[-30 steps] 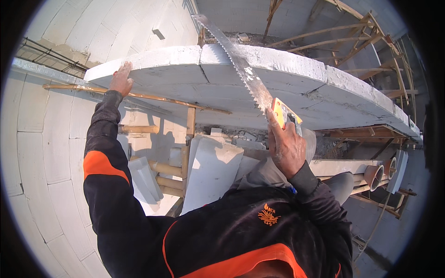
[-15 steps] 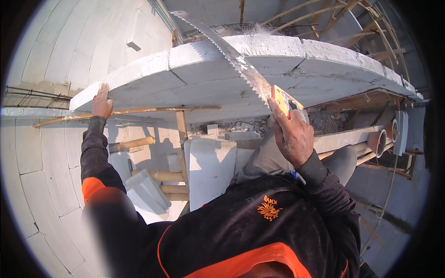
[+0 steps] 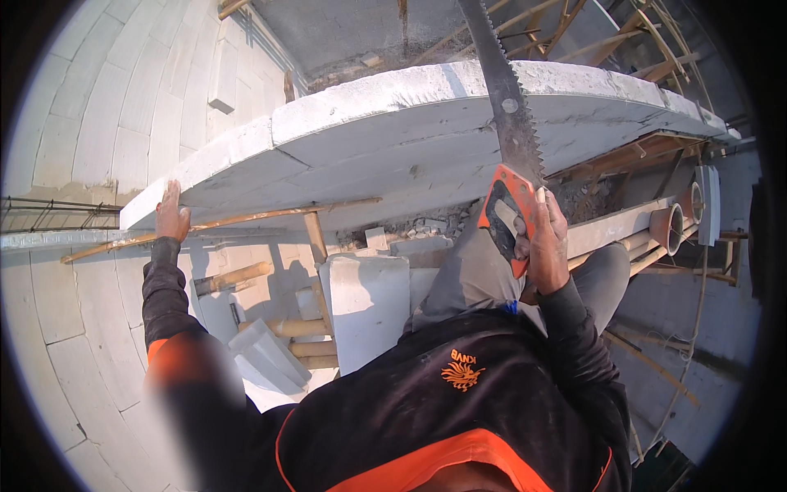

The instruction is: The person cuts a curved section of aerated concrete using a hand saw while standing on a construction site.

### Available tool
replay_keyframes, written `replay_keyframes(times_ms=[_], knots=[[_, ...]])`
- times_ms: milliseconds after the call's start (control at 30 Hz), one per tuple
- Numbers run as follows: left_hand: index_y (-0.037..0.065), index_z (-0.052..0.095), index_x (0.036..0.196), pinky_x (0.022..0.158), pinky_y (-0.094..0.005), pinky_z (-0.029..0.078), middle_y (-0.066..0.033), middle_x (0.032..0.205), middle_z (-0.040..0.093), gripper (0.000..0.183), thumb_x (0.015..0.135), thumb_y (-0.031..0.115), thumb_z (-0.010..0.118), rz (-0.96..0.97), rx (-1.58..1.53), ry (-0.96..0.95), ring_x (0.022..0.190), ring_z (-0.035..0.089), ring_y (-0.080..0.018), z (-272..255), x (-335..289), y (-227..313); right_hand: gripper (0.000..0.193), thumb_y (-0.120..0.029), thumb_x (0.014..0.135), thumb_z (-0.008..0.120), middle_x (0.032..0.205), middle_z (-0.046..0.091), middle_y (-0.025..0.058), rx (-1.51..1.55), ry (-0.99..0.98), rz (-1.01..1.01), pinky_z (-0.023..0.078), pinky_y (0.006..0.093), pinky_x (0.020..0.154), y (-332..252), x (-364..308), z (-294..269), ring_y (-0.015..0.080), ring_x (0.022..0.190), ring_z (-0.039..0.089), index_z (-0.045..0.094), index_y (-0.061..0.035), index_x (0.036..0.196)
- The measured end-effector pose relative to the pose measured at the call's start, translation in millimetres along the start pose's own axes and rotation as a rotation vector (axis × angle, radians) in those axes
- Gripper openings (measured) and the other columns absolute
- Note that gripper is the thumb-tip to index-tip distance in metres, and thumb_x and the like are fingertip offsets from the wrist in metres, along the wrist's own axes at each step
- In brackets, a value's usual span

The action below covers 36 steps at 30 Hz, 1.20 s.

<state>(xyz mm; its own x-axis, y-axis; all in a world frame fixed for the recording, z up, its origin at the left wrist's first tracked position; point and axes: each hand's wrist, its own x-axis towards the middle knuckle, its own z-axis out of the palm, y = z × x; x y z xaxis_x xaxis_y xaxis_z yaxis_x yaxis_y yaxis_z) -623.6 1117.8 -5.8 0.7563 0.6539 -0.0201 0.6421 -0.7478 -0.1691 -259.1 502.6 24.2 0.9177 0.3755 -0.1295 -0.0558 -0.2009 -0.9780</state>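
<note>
My right hand [image 3: 548, 242] is wrapped round the orange and black handle of a hand saw [image 3: 515, 119]. The long dusty blade points away from me, its teeth facing right, and passes in front of the top of a white block wall [image 3: 369, 94]. Whether the blade touches the wall I cannot tell. On the left, my left hand [image 3: 172, 215] lies with fingers stretched out against the near left end of that wall. Its palm side is hidden.
Below the wall are a bamboo pole [image 3: 246, 217], a wooden post [image 3: 318, 246] and white blocks [image 3: 369, 307]. To the right lie long poles beside a round-mouthed pipe [image 3: 666, 230]. A taller block wall [image 3: 90, 107] rises at left, and timber poles [image 3: 566, 29] stand beyond.
The saw has swung from pointing far left to pointing nearly straight away, and has turned over so its teeth face right. My left hand stays at the wall's end.
</note>
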Motion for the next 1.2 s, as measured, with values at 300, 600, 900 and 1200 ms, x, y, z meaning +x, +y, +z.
replay_keyframes(times_ms=[300, 600, 900, 1200], knots=[[-0.005, 0.032, 0.151, 0.123, -0.0385, 0.023, -0.0258, 0.157, 0.033, 0.076, 0.081, 0.006, 0.060, -0.047, 0.007, -0.098, 0.148, 0.029, -0.0346, -11, 13, 7, 0.031, -0.047, 0.103, 0.049, 0.072, 0.050, -0.0001, 0.806, -0.138, 0.454, 0.028, 0.0217, 0.042, 6, -12, 48, 0.0049, 0.045, 0.033, 0.051, -0.0164, 0.106], [-0.006, 0.033, 0.150, 0.123, -0.0385, 0.023, -0.0269, 0.156, 0.033, 0.076, 0.080, 0.007, 0.060, -0.077, 0.014, -0.135, 0.148, 0.030, -0.0346, -11, 10, 4, 0.027, -0.044, 0.105, 0.045, 0.072, 0.049, -0.0005, 1.015, -0.051, 0.476, 0.030, 0.0218, 0.045, 6, -10, 37, 0.0059, 0.049, 0.034, 0.048, -0.0180, 0.104], [-0.006, 0.032, 0.151, 0.122, -0.0389, 0.025, -0.0267, 0.156, 0.033, 0.077, 0.080, 0.008, 0.061, -0.094, 0.046, -0.174, 0.148, 0.031, -0.0344, -17, 9, 4, 0.027, -0.043, 0.104, 0.049, 0.072, 0.050, -0.0018, 0.999, -0.138, 0.551, 0.028, 0.0210, 0.043, 7, -15, 30, 0.0046, 0.048, 0.036, 0.052, -0.0162, 0.106], [-0.006, 0.032, 0.150, 0.122, -0.0393, 0.025, -0.0267, 0.157, 0.033, 0.078, 0.080, 0.008, 0.062, -0.085, 0.044, -0.194, 0.147, 0.031, -0.0348, -13, 5, 0, 0.028, -0.042, 0.105, 0.049, 0.071, 0.051, -0.0001, 0.880, -0.214, 0.547, 0.027, 0.0216, 0.042, -1, -28, 34, 0.0047, 0.047, 0.035, 0.051, -0.0139, 0.102]])
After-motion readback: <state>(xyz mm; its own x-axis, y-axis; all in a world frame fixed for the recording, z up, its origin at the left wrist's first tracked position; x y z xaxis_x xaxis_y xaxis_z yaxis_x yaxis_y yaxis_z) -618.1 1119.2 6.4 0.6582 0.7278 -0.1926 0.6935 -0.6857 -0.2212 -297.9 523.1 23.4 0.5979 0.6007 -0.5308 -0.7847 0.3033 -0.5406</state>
